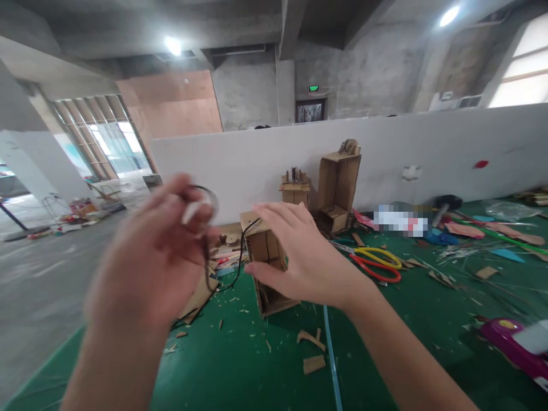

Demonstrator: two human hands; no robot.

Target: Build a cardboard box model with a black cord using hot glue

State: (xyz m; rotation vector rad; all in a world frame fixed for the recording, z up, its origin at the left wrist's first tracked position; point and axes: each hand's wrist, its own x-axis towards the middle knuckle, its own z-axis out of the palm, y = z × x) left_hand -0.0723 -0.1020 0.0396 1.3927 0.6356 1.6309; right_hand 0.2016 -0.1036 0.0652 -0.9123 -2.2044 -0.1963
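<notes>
My left hand [154,251], smeared by motion, is raised with its fingers curled on a thin black cord [240,268]. The cord loops down and rises to the top of a small open cardboard box [269,305], which stands upright on the green table. Over the upper right of that box is my right hand [291,251], thumb and fingers apart and nothing visible between them. The cord's upper end lies near its fingertips; whether they touch it I cannot tell. Part of the box is hidden behind this hand.
A taller cardboard box [338,188] and a smaller cardboard piece [295,191] stand near the white partition [240,165]. Scissors [377,265] with yellow and red handles lie right. A magenta object [509,342], a blue strip [331,359] and cardboard scraps [314,364] are on the green table [240,371].
</notes>
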